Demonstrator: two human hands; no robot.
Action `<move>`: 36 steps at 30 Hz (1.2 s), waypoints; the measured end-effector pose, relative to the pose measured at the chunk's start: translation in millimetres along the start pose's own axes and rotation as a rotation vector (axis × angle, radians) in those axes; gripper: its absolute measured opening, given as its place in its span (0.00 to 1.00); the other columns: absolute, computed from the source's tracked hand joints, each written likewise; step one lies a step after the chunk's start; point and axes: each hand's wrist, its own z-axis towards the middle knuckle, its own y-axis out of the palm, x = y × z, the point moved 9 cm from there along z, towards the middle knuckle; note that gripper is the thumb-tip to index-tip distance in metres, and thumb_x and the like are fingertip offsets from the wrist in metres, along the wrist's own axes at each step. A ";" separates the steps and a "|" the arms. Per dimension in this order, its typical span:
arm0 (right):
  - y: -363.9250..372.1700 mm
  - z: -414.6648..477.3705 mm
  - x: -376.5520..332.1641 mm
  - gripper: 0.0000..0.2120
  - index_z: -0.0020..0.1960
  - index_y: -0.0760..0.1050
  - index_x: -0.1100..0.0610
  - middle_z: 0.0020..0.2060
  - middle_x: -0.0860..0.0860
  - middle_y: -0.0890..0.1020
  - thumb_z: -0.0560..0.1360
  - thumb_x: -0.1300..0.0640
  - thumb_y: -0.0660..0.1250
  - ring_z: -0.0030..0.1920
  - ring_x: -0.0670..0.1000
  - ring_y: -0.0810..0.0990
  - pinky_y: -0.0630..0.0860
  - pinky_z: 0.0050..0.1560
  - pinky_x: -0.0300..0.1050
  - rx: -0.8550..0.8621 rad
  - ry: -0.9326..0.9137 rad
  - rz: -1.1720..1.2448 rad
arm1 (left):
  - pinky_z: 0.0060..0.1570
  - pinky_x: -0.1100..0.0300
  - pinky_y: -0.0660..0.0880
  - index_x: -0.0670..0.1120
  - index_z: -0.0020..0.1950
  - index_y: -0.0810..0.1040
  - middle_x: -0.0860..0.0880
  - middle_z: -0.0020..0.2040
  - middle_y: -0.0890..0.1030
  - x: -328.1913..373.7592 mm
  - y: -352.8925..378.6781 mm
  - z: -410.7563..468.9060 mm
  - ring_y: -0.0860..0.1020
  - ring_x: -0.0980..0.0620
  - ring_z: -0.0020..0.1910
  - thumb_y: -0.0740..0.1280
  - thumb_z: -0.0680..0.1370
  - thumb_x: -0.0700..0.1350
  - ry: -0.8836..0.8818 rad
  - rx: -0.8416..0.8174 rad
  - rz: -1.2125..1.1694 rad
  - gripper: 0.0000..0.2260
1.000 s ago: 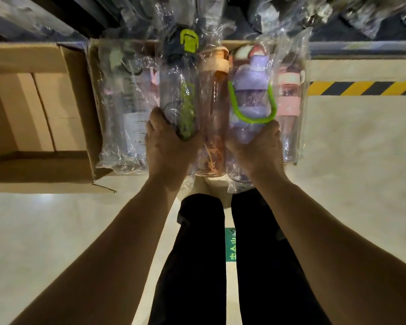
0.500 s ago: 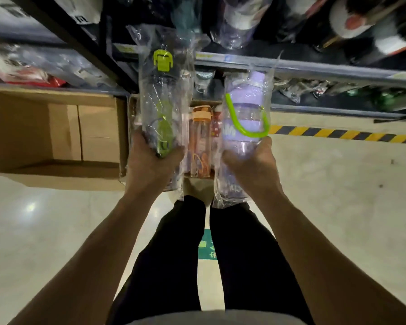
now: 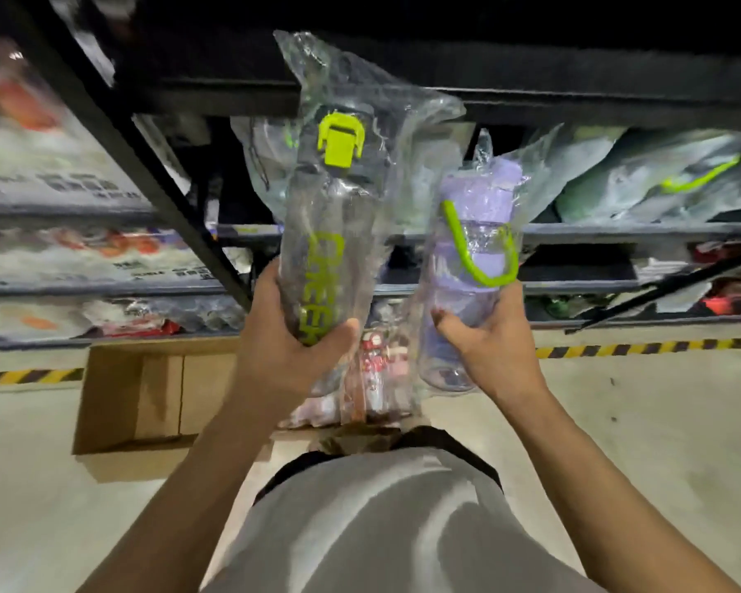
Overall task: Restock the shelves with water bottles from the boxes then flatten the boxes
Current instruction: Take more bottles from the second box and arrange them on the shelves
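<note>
Gripping bagged grey bottle low in curled left hand, purple bottle likewise in right hand, both upright before the shelves. More bottles below between hands, beside box on floor.

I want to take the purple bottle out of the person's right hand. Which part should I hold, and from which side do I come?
Probably the upper body of the purple bottle, just below the lid, coming from the person's right. The right hand wraps the lower body, the dark bottle stands close on the left, and the loose bag above would slip.
</note>
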 end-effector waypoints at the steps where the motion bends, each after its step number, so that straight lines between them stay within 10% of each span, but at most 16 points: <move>1: -8.5 2.1 -16.9 0.23 0.56 0.68 0.46 0.48 0.30 0.82 0.67 0.53 0.76 0.48 0.33 0.81 0.74 0.48 0.28 0.018 -0.034 0.001 | 0.45 0.72 0.78 0.62 0.70 0.66 0.68 0.56 0.80 17.0 -1.3 3.6 0.82 0.63 0.54 0.77 0.74 0.51 0.024 -0.010 -0.016 0.30; 6: -53.2 16.2 -89.8 0.24 0.58 0.67 0.41 0.53 0.25 0.78 0.68 0.48 0.76 0.56 0.30 0.77 0.70 0.51 0.24 0.127 -0.188 0.004 | 0.50 0.71 0.78 0.52 0.75 0.65 0.62 0.58 0.81 87.9 1.4 31.4 0.81 0.65 0.54 0.79 0.72 0.59 0.136 -0.038 -0.024 0.37; 11: -99.5 45.5 -115.1 0.26 0.59 0.67 0.41 0.57 0.35 0.80 0.66 0.42 0.75 0.57 0.35 0.79 0.72 0.52 0.26 0.197 -0.238 0.064 | 0.43 0.66 0.80 0.68 0.60 0.71 0.60 0.51 0.84 130.4 24.9 61.5 0.84 0.60 0.47 0.78 0.67 0.58 0.152 -0.036 -0.087 0.26; 15: -141.0 83.6 -120.0 0.27 0.60 0.66 0.39 0.59 0.40 0.79 0.67 0.41 0.75 0.56 0.37 0.78 0.73 0.51 0.28 0.210 -0.250 0.105 | 0.54 0.56 0.79 0.68 0.66 0.68 0.61 0.59 0.83 156.6 66.2 95.3 0.84 0.60 0.57 0.78 0.69 0.57 0.167 -0.115 -0.147 0.30; 20: -200.6 154.0 -121.3 0.25 0.60 0.66 0.41 0.56 0.31 0.77 0.72 0.51 0.78 0.57 0.31 0.77 0.71 0.53 0.27 0.193 -0.297 0.121 | 0.57 0.58 0.81 0.67 0.68 0.67 0.60 0.63 0.81 188.5 139.3 146.3 0.82 0.56 0.62 0.81 0.67 0.53 0.228 -0.123 -0.176 0.35; 27: -271.0 254.3 -124.7 0.32 0.65 0.67 0.46 0.59 0.35 0.78 0.66 0.41 0.75 0.60 0.34 0.77 0.71 0.57 0.29 0.208 -0.349 0.140 | 0.56 0.65 0.79 0.63 0.66 0.67 0.64 0.60 0.81 223.1 230.2 212.0 0.81 0.60 0.60 0.81 0.66 0.52 0.238 -0.056 -0.127 0.35; 36: -306.1 362.7 -107.3 0.15 0.38 0.72 0.54 0.33 0.44 0.79 0.70 0.57 0.80 0.31 0.35 0.75 0.68 0.32 0.27 0.223 -0.293 0.001 | 0.49 0.62 0.81 0.49 0.56 0.79 0.52 0.49 0.87 247.8 291.5 295.6 0.85 0.59 0.48 0.80 0.73 0.40 0.144 0.036 -0.072 0.16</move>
